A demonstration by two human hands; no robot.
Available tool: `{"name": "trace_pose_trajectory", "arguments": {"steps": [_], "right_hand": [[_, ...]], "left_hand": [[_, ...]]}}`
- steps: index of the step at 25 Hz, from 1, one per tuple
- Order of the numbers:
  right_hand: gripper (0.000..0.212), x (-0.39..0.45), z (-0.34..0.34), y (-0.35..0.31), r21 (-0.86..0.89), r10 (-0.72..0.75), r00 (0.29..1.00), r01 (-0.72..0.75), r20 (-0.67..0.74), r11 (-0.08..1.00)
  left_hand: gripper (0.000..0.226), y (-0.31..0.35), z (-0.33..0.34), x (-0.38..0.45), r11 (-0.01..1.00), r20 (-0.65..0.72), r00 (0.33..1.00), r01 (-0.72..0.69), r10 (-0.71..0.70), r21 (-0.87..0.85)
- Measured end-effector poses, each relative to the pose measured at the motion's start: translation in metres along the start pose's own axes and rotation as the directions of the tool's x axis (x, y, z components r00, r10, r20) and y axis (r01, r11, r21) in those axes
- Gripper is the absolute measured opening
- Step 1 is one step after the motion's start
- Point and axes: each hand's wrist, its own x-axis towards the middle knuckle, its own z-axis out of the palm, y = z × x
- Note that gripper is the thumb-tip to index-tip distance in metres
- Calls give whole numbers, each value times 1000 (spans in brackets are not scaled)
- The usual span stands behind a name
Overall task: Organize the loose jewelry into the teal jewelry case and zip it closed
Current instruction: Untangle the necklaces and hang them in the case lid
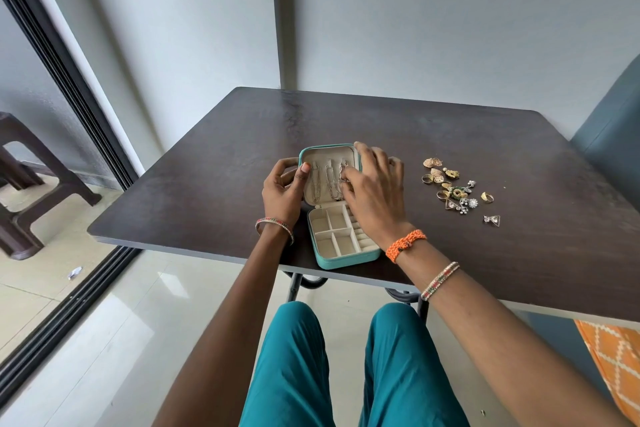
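Head view of a seated person working at a dark tabletop (207,163). The teal jewelry case (341,246) lies open close to the tabletop's near edge, roughly midway along it; its cream-lined base, divided into square compartments and a strip of ring slots along the right side, sits nearest the person, and the lid (329,156) stands raised on the far side. Three chains (327,184) hang side by side against the inner face of the lid. The left hand (282,189) grips the left edge of the lid, thumb laid on the inner lining and fingers curled round the outside. The right hand (375,189) is over the right part of the lid, its fingers bent toward the rightmost chain; contact with the chain is apparent, but whether the fingertips pinch it or merely press on it cannot be told. The loose jewelry (453,189), a scatter of gold and silver earrings and rings, lies on the tabletop to the right of the case, well apart from it and nearer the right edge than the left. A bangle (273,227) circles the left wrist; an orange thread band (403,246) and a second bangle (440,281) circle the right wrist. Teal trousers (291,364) show below the near edge, and a dark plastic stool (20,184) stands at far left.
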Motion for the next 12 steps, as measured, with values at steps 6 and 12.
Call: {"name": "trace_pose_trajectory", "arguments": {"steps": [6, 12], "right_hand": [[14, 2, 0, 2, 41, 29, 1000, -29, 7, 999], [11, 6, 4, 4, 48, 3, 1000, -3, 0, 999]], "left_hand": [[17, 1, 0, -1, 1000, -11, 1000, 8, -7, 28], [25, 0, 0, -1, 999, -19, 1000, 16, -15, 37]]}}
